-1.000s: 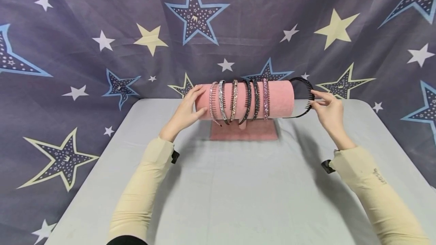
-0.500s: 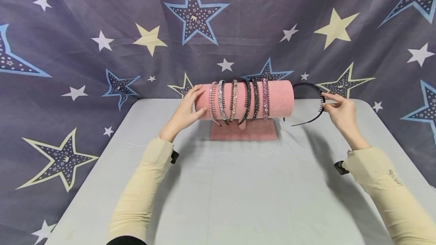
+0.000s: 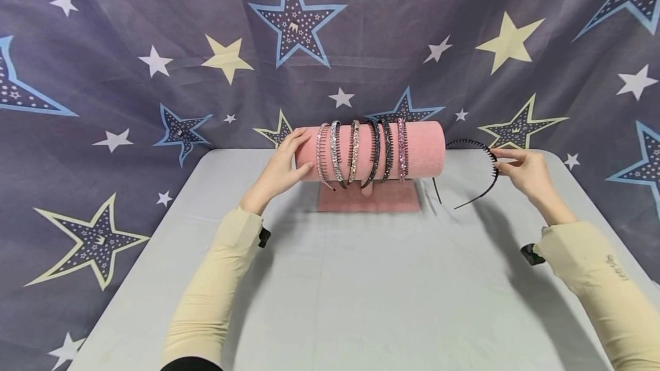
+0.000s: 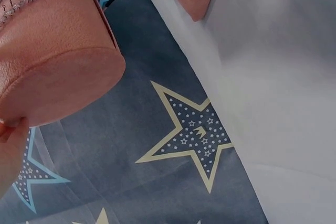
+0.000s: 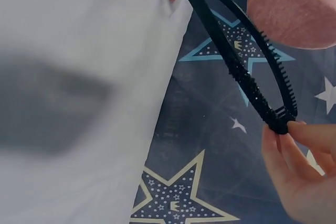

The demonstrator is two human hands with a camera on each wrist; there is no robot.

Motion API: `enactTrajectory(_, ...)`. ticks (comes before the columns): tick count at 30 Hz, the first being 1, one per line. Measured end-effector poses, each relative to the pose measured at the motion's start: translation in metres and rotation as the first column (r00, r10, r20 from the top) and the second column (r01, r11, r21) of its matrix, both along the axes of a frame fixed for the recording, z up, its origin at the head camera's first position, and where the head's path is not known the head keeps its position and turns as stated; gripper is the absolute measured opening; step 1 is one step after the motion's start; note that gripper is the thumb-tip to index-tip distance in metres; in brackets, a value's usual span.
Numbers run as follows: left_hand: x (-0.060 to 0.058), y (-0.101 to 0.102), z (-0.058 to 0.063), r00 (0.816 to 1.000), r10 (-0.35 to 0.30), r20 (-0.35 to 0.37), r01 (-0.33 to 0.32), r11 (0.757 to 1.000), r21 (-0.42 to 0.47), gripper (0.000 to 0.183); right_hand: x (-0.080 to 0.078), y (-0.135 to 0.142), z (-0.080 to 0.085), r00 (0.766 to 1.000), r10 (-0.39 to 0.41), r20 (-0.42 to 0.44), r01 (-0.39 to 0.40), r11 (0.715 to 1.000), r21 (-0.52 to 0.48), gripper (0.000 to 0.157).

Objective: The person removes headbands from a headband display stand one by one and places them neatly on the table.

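Nearest, two cream sleeves reach forward over the pale worktop, their shadows falling across it. A small black device shows at the left cuff. Farther on, the hands are well apart, each occupied. The right hand pinches a black toothed headband between thumb and fingers at the middle of its arch. That headband is held in the air just beside the right end of a pink roll; the head view hides part of one leg behind that end, while the right wrist view shows the headband off the roll. At the opposite end, the left hand grips the roll, thumb on the near side, fingers over the top. Between the hands, six headbands sit around the roll side by side, some pinkish, some silvery, some black. Below is a flat pink base. Behind everything hangs a dark backdrop printed with white, yellow and blue-edged stars.
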State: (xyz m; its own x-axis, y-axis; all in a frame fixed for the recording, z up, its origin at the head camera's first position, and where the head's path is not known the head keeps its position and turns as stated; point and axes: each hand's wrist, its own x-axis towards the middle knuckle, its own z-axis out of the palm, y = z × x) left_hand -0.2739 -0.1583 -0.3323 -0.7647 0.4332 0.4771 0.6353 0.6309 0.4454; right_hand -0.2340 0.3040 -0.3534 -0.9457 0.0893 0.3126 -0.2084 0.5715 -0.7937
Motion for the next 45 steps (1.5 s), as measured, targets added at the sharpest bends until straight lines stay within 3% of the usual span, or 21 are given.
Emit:
enactTrajectory(4,0.000,0.000,0.000,1.000,-0.001,0.001,0.001,1.000,0.000,0.058,-0.002,0.004,-0.003,0.998,0.060,0.010,-0.060,0.997,-0.048,0.031)
enactTrajectory(7,0.001,0.000,0.001,1.000,0.001,0.006,-0.001,1.000,0.000,0.058,-0.003,0.006,-0.005,0.994,0.088,0.063,-0.083,0.994,-0.067,0.032)
enactTrajectory(14,0.001,0.000,0.001,1.000,0.011,0.012,-0.011,1.000,-0.004,0.057,-0.007,0.010,-0.011,0.975,0.086,0.206,-0.093,0.995,0.022,0.037)
enactTrajectory(22,0.001,0.000,0.002,1.000,0.014,0.014,-0.014,1.000,-0.004,0.058,-0.013,0.012,-0.023,0.963,0.100,0.251,-0.116,0.992,0.050,0.036)
enactTrajectory(29,0.000,0.000,0.001,1.000,0.009,0.012,-0.009,1.000,-0.004,0.058,-0.016,0.018,-0.036,0.942,0.141,0.304,-0.139,0.990,-0.030,0.038)
enactTrajectory(37,0.000,0.000,-0.001,1.000,-0.005,0.004,0.005,1.000,0.002,0.057,-0.019,0.021,-0.049,0.934,0.150,0.323,-0.148,0.988,-0.032,0.037)
enactTrajectory(45,-0.002,0.000,-0.003,1.000,-0.020,-0.008,0.020,1.000,0.017,0.057,-0.021,0.022,-0.058,0.925,0.177,0.335,-0.152,0.983,-0.101,0.038)
